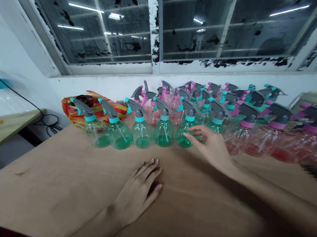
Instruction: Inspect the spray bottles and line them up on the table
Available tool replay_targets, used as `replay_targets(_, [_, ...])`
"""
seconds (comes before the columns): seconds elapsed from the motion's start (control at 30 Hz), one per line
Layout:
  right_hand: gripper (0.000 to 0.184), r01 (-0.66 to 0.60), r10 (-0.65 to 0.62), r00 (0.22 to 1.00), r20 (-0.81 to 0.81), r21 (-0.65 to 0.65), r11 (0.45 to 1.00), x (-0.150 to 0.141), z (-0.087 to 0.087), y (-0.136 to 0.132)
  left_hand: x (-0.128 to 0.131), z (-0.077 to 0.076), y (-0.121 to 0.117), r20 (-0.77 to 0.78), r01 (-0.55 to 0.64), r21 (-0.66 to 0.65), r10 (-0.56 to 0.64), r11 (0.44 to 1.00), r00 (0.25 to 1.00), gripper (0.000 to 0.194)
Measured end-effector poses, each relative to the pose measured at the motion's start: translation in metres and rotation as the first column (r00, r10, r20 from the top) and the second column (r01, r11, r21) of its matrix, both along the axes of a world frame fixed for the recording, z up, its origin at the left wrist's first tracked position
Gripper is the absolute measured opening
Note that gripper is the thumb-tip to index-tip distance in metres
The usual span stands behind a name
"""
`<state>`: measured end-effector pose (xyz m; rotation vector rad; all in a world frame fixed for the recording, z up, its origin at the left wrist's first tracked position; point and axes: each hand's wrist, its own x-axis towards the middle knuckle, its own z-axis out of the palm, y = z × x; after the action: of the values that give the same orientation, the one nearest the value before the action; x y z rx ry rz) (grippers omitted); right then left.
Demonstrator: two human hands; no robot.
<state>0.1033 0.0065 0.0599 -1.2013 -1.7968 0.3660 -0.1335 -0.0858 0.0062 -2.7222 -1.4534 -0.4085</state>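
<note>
My left hand [139,196] lies palm down on the wooden tabletop [63,184], fingers stretched out, holding nothing. My right hand [210,145] is raised at the front of a green spray bottle [184,129], its thumb and fingers apart. Whether the fingertips touch the bottle I cannot tell. Left of it in the front row stand more clear green bottles with turquoise collars and grey trigger heads, such as this spray bottle [164,131]. Beyond my right hand, pink spray bottles [244,138] continue the row. Each front bottle holds a little liquid at its base.
Behind the front row, several more pink and green spray bottles crowd toward the wall. A red and yellow striped bag [75,111] sits at the back left. A black cable [50,122] hangs beside another table [10,131]. Windows [113,26] line the wall above.
</note>
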Motion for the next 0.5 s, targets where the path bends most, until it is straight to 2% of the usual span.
replay_targets(0.17, [0.048, 0.159, -0.142, 0.98, 0.137, -0.123, 0.98, 0.023, 0.006, 0.018, 0.0, 0.002, -0.001, -0.007, -0.011, 0.02, 0.011, 1.0, 1.0, 0.038])
replay_targets(0.33, [0.082, 0.185, -0.142, 0.961, 0.236, -0.174, 0.967, 0.012, 0.003, 0.04, 0.0, 0.003, -0.002, -0.003, -0.017, 0.012, 0.017, 1.0, 1.0, 0.038])
replay_targets(0.5, [0.074, 0.18, -0.119, 0.934, 0.336, -0.158, 0.971, 0.0, 0.005, 0.042, -0.001, 0.001, -0.001, 0.04, -0.016, -0.022, 0.017, 1.0, 0.999, 0.037])
